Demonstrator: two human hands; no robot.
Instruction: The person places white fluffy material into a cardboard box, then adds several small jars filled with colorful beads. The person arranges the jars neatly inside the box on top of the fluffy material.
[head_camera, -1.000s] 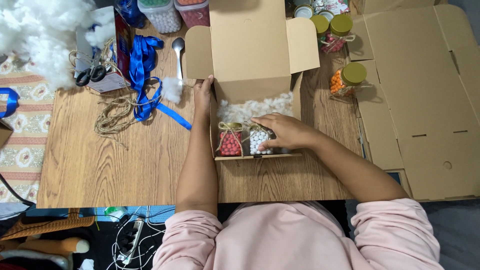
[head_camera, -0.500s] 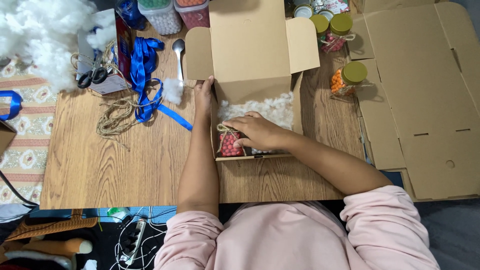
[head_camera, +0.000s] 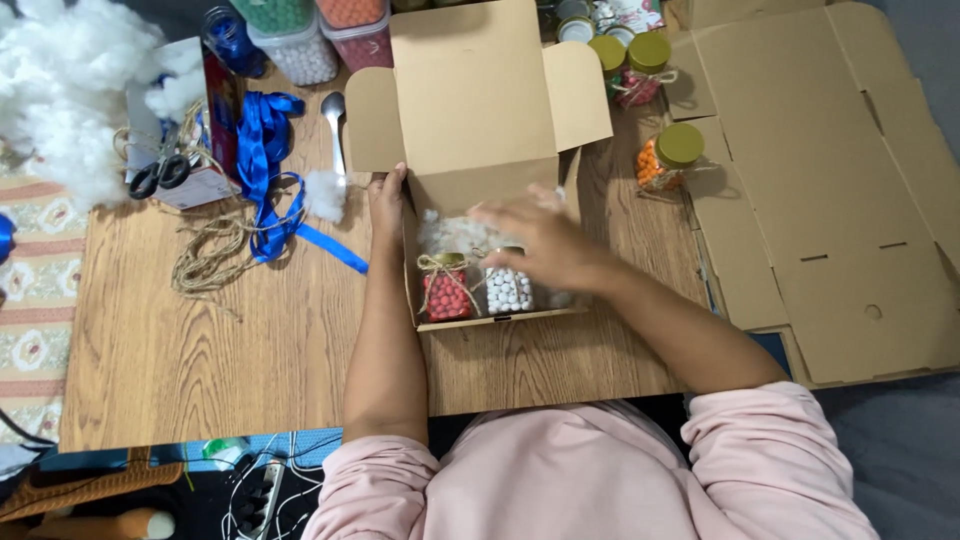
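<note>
Lifted off the jars since earlier, right hand (head_camera: 535, 238) hovers blurred, fingers spread, empty. Left hand (head_camera: 387, 200) grips cardboard box (head_camera: 480, 90) wall, frame centre. Two jars inside: red-bead jar (head_camera: 447, 290), white-bead jar (head_camera: 507, 287).

Open brown cardboard box (head_camera: 480, 110) at bench centre, lid flaps raised, red-filled jar (head_camera: 447, 290) and white-filled jar (head_camera: 507, 288) inside. Flattened brown cardboard sheets (head_camera: 830, 180) lying right. Orange-filled gold-lidded jar (head_camera: 668, 158) between.

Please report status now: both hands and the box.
Left hand holds box edge. Right hand open, blurred above two jars inside. Nothing blocks.
</note>
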